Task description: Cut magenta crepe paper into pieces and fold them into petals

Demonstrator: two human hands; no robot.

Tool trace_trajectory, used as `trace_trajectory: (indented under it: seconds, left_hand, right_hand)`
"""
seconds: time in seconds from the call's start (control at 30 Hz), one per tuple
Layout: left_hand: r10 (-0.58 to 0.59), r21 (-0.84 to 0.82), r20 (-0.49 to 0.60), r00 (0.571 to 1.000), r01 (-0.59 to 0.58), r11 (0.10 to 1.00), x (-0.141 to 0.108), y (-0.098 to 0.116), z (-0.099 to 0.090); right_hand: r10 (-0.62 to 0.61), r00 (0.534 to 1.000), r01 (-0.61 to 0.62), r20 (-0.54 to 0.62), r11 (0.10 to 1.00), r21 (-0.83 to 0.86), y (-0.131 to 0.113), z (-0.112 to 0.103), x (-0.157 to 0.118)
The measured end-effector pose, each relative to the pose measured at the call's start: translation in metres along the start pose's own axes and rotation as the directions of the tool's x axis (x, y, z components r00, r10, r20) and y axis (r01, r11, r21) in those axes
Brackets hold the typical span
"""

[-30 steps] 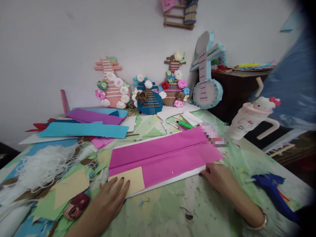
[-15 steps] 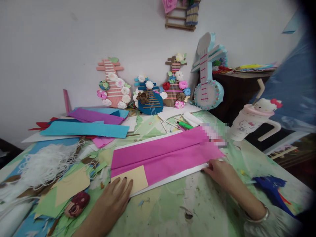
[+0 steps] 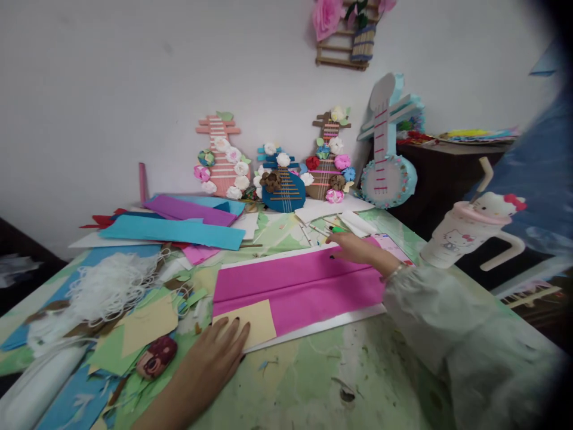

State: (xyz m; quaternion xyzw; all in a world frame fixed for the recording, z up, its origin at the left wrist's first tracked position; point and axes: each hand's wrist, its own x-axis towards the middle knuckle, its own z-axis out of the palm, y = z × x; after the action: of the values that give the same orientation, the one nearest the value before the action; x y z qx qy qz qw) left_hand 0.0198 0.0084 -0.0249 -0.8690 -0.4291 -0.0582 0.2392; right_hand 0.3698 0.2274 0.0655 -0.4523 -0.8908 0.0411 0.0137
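My left hand (image 3: 221,352) lies flat, fingers spread, on a pale yellow paper square (image 3: 259,325) at the near left corner of a bright pink paper sheet (image 3: 304,307). Under the pink sheet shows the edge of a white sheet (image 3: 331,323). My right hand (image 3: 353,248) reaches across the pink sheet's far part, thumb apart from the fingers, with nothing visible in it. Its fingertips are close to a green marker (image 3: 338,229) and several thin pens. A phone (image 3: 396,248) lies beside the right wrist, partly hidden by the sleeve.
Folded coloured papers (image 3: 172,232), white cord (image 3: 110,286) and paper scraps (image 3: 111,346) crowd the left side. Flower-trimmed paper instruments (image 3: 284,191) lean against the wall. A white tumbler (image 3: 461,236) with a straw stands at the right edge.
My right hand has left the near right edge of the pink sheet and moved forward and left towards the pens. My left hand stays on the yellow square. The view has shifted slightly.
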Motion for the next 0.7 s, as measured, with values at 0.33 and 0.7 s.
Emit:
trace_trajectory:
  seconds: [0.33,0.7]
  left_hand:
    - [-0.215,-0.129,-0.004,0.977,0.213,0.969,-0.005,0.011,0.003]
    - [-0.238,-0.237,-0.015,0.971,0.228,0.944,-0.004,0.009,-0.007]
  right_hand:
    - [0.088,0.908,-0.044,0.409,0.992,-0.114,0.015,0.03,0.086]
    - [0.099,0.843,-0.058,0.528,0.994,-0.095,0.02,0.006,0.074]
